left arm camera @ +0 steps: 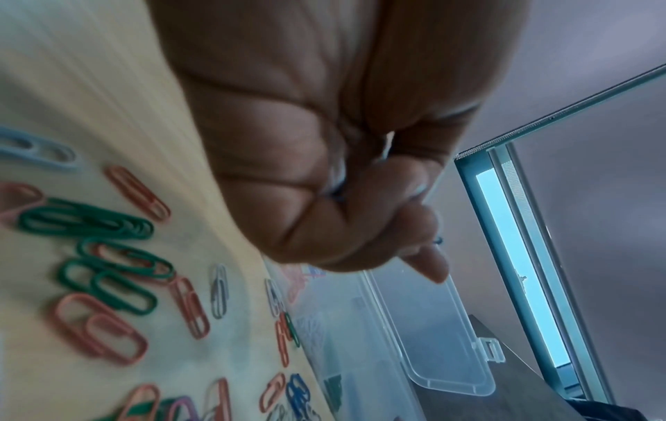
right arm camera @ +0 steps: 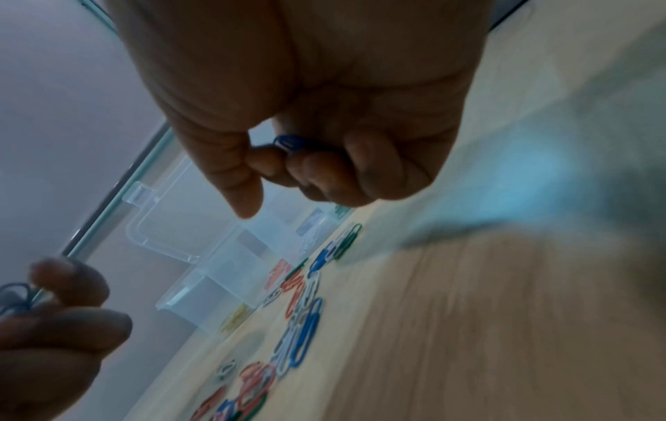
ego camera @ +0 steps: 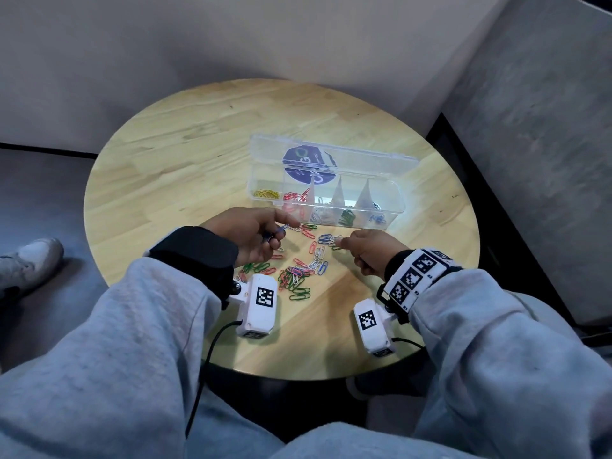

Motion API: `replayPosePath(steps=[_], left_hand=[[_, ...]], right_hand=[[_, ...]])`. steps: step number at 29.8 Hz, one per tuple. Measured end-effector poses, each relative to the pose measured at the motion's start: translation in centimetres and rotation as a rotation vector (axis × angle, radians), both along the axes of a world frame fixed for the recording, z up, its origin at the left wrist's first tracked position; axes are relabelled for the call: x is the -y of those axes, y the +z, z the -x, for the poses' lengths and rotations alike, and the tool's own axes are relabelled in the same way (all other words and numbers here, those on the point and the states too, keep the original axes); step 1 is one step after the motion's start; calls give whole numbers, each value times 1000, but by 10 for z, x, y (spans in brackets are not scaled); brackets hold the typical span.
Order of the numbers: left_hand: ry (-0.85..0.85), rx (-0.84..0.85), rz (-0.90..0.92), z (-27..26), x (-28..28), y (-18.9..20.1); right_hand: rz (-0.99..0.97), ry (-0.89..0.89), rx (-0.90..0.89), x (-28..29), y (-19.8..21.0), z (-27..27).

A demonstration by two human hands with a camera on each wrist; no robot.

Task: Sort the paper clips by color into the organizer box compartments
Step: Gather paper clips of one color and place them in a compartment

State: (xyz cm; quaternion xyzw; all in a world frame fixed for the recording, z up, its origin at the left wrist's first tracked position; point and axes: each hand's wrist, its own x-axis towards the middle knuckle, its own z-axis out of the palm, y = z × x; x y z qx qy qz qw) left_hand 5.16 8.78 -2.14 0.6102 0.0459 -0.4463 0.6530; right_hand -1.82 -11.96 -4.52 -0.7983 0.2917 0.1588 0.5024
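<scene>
A clear organizer box stands open past the hands, with yellow, red, white, green and blue clips in separate compartments. Loose paper clips of mixed colours lie on the round wooden table in front of it. My left hand hovers above the pile and pinches a few blue clips, which also peek out between its fingers. My right hand is low over the clips by the box, its curled fingers pinching a blue clip.
The box lid lies open behind the compartments, with a dark round sticker. The table edge runs close to my body. Grey walls stand behind and to the right. A shoe is on the floor at left.
</scene>
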Motion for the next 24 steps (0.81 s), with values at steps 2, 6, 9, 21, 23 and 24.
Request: replayPosePath(steps=[2,6,9,21,23,24], left_hand=[[4,-52,34,-1,1,-1],[-19,-88,-4,-1,6,-4],[-21,-90,-39,0,10,-4],[-71,148,-296,5,23,-9],[-204,254,-409,4,23,-12],[-301,306,-452,5,22,-12]], right_hand=[[15,-3,9,-1,4,-4],[-2,-39,34,1,1,-8],[-12,-89,55,2,-1,-8],[536,430,-8,-3,10,-14],[550,472,-45,-6,4,-10],[550,492,-53,-9,1,-8]])
